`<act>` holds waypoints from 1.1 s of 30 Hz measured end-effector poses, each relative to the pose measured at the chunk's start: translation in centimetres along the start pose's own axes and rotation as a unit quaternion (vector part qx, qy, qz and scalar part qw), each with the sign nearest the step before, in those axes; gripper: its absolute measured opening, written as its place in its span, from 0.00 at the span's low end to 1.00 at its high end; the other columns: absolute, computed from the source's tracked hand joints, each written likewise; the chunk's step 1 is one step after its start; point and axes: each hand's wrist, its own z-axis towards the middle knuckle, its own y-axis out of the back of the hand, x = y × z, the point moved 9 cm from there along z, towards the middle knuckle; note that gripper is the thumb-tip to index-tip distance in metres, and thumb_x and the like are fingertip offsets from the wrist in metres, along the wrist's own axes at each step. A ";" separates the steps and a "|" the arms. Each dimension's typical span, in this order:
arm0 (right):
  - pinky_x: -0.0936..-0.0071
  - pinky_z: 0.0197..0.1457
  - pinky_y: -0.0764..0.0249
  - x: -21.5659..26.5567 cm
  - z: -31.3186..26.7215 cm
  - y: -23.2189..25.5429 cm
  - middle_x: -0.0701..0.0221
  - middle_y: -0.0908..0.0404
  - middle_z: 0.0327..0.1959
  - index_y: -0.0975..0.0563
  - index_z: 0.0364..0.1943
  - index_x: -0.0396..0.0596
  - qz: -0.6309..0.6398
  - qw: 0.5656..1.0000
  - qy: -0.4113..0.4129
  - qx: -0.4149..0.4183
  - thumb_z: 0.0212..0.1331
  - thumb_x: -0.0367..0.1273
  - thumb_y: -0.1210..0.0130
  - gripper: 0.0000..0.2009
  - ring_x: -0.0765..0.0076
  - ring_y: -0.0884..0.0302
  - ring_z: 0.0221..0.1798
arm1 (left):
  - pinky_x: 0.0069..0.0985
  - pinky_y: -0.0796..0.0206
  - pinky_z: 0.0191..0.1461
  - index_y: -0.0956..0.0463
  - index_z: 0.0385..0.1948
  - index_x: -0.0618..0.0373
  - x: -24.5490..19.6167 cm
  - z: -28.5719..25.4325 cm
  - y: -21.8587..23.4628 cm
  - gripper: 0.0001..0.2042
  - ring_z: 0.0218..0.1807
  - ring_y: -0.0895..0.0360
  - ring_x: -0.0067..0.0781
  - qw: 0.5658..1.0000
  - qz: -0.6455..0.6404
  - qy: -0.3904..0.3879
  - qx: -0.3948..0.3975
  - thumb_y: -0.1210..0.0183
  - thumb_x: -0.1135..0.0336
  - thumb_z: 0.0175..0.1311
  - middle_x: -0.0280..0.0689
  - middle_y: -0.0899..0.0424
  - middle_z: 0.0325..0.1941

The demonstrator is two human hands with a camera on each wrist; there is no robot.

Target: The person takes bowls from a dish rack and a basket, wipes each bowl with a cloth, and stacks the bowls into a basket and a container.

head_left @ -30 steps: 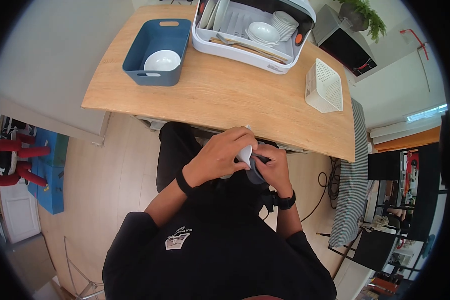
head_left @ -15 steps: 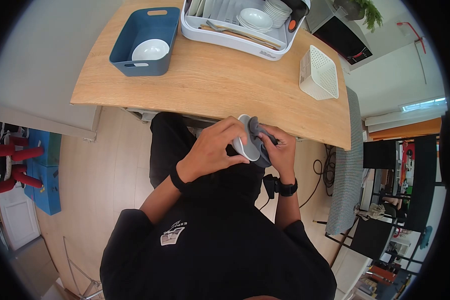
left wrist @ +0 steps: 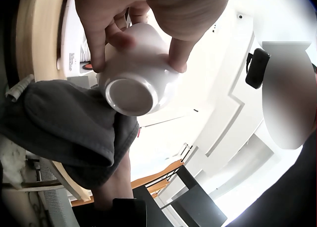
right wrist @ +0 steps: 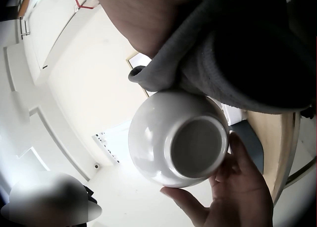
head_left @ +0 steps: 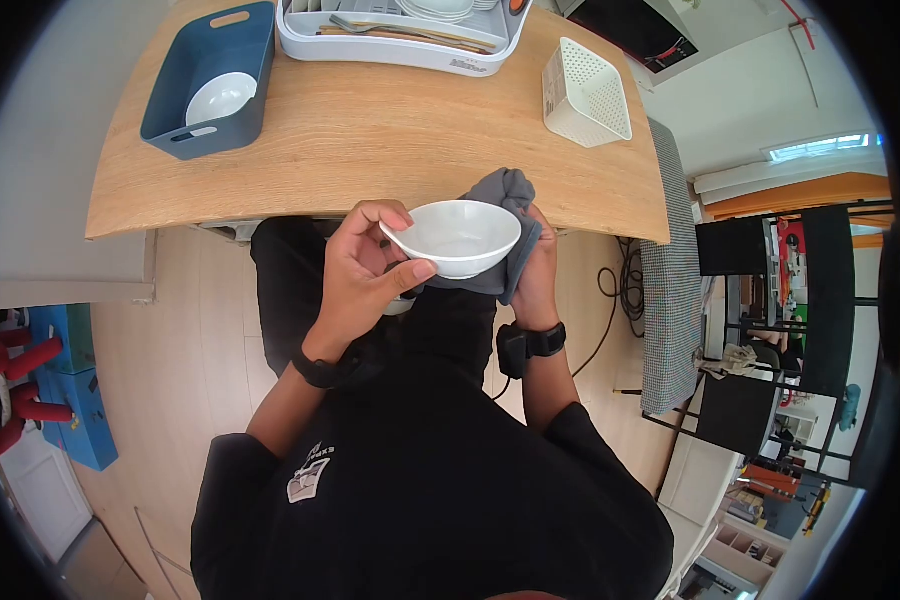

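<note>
A white bowl (head_left: 460, 240) is held in front of the body by the near edge of the table, its inside facing up toward the head view. My left hand (head_left: 358, 272) pinches its left side, thumb on the near side and fingers at the far rim. In my right hand (head_left: 540, 272) is a dark grey cloth (head_left: 498, 188), bunched against the bowl's far and right side. The left wrist view shows the bowl's round foot (left wrist: 131, 97), with the cloth hanging alongside. Cloth covers part of the right hand's fingers.
On the wooden table (head_left: 370, 135), a blue bin (head_left: 238, 132) at the left contains another white bowl (head_left: 220, 97). A white dish rack (head_left: 390, 54) with dishes, chopsticks and a fork stands at the back. A white perforated basket (head_left: 567, 118) is at the right.
The bowl has been turned from edge-on to show its inside, and both hands have lifted and moved slightly left. The cloth has shifted from the bowl's inside to its outer right side.
</note>
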 end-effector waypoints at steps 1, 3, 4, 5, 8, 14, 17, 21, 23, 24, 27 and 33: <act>0.78 0.49 0.20 -0.1 -0.2 -0.3 0.70 0.14 0.46 0.19 0.55 0.38 -0.001 1.000 0.000 -0.001 0.72 0.30 0.46 0.13 0.77 0.17 0.45 | 0.25 0.25 0.58 0.29 0.47 0.59 0.1 0.0 -0.3 0.22 0.54 0.25 0.23 1.000 -0.016 0.002 0.012 0.27 0.79 0.54 0.36 0.27 0.51; 0.77 0.49 0.20 -0.4 -0.4 -0.7 0.70 0.14 0.46 0.20 0.56 0.39 -0.003 1.000 -0.020 -0.014 0.72 0.31 0.46 0.14 0.77 0.17 0.45 | 0.27 0.25 0.61 0.29 0.48 0.60 0.4 -0.1 -0.7 0.21 0.56 0.24 0.25 0.999 -0.035 0.002 0.023 0.27 0.80 0.55 0.37 0.27 0.52; 0.77 0.49 0.20 -0.5 -0.4 -0.7 0.70 0.14 0.46 0.20 0.57 0.40 -0.022 1.000 -0.014 -0.004 0.72 0.32 0.46 0.15 0.77 0.17 0.45 | 0.27 0.25 0.61 0.29 0.48 0.60 0.5 -0.1 -0.9 0.22 0.57 0.24 0.26 0.999 -0.031 -0.005 0.036 0.27 0.80 0.55 0.38 0.26 0.53; 0.77 0.49 0.20 -0.3 -0.6 -1.1 0.70 0.14 0.46 0.20 0.57 0.40 -0.024 1.000 -0.015 -0.005 0.72 0.32 0.46 0.15 0.77 0.17 0.45 | 0.27 0.25 0.60 0.28 0.49 0.60 0.6 -0.2 -1.2 0.22 0.57 0.24 0.26 0.998 -0.027 -0.010 0.049 0.27 0.79 0.54 0.39 0.26 0.54; 0.77 0.48 0.20 -0.2 -1.2 -1.2 0.70 0.14 0.46 0.20 0.57 0.40 -0.025 0.997 -0.038 -0.054 0.72 0.32 0.46 0.15 0.76 0.16 0.45 | 0.28 0.25 0.60 0.27 0.50 0.60 0.1 0.0 -1.4 0.24 0.57 0.24 0.27 0.998 -0.005 -0.041 0.039 0.26 0.79 0.53 0.40 0.25 0.55; 0.77 0.48 0.20 0.2 -0.4 0.7 0.68 0.13 0.46 0.19 0.55 0.39 -0.048 0.999 -0.006 0.004 0.72 0.30 0.46 0.13 0.76 0.17 0.44 | 0.25 0.25 0.52 0.21 0.46 0.58 -2.2 0.2 0.1 0.25 0.53 0.21 0.27 0.982 0.157 -0.105 0.001 0.20 0.73 0.45 0.38 0.21 0.53; 0.79 0.48 0.21 1.1 -0.2 1.4 0.68 0.13 0.44 0.18 0.53 0.37 -0.058 0.998 0.024 -0.004 0.68 0.26 0.42 0.12 0.76 0.17 0.44 | 0.24 0.25 0.47 0.19 0.42 0.56 -3.8 0.3 0.5 0.24 0.47 0.18 0.27 0.936 0.323 -0.139 -0.013 0.18 0.69 0.42 0.37 0.18 0.48; 0.79 0.49 0.23 2.4 -0.5 1.0 0.67 0.12 0.43 0.16 0.48 0.35 -0.248 0.964 0.090 -0.010 0.63 0.22 0.38 0.10 0.77 0.17 0.45 | 0.26 0.25 0.43 0.18 0.40 0.55 -5.9 0.4 -0.9 0.23 0.42 0.17 0.31 0.880 0.432 -0.197 -0.004 0.18 0.66 0.39 0.36 0.17 0.44; 0.79 0.49 0.23 2.9 -0.9 0.6 0.67 0.12 0.43 0.15 0.47 0.35 -0.283 0.955 0.094 -0.005 0.61 0.21 0.36 0.10 0.77 0.17 0.45 | 0.29 0.25 0.43 0.18 0.39 0.54 -5.7 0.2 -1.5 0.22 0.41 0.18 0.36 0.846 0.482 -0.227 0.022 0.20 0.67 0.39 0.36 0.18 0.44; 0.77 0.49 0.23 3.4 -1.1 -0.3 0.66 0.11 0.43 0.15 0.47 0.37 -0.323 0.940 0.108 0.017 0.61 0.22 0.36 0.10 0.75 0.17 0.45 | 0.29 0.25 0.43 0.18 0.39 0.54 -5.6 0.1 -1.5 0.22 0.41 0.18 0.36 0.846 0.482 -0.226 0.021 0.20 0.67 0.39 0.36 0.18 0.44; 0.74 0.49 0.21 4.0 -1.5 -2.6 0.63 0.11 0.43 0.14 0.46 0.39 -0.387 0.905 0.157 0.080 0.59 0.22 0.35 0.11 0.70 0.15 0.45 | 0.32 0.25 0.44 0.19 0.38 0.53 -5.0 0.2 -2.5 0.21 0.42 0.19 0.40 0.822 0.514 -0.240 0.060 0.22 0.69 0.38 0.35 0.18 0.43; 0.70 0.49 0.20 3.0 -2.6 -6.7 0.61 0.12 0.43 0.14 0.44 0.42 -0.453 0.846 0.186 0.211 0.54 0.21 0.36 0.12 0.56 0.14 0.43 | 0.33 0.24 0.45 0.21 0.36 0.51 -2.4 -0.2 -4.1 0.19 0.46 0.20 0.40 0.829 0.503 -0.200 0.141 0.24 0.72 0.40 0.33 0.19 0.45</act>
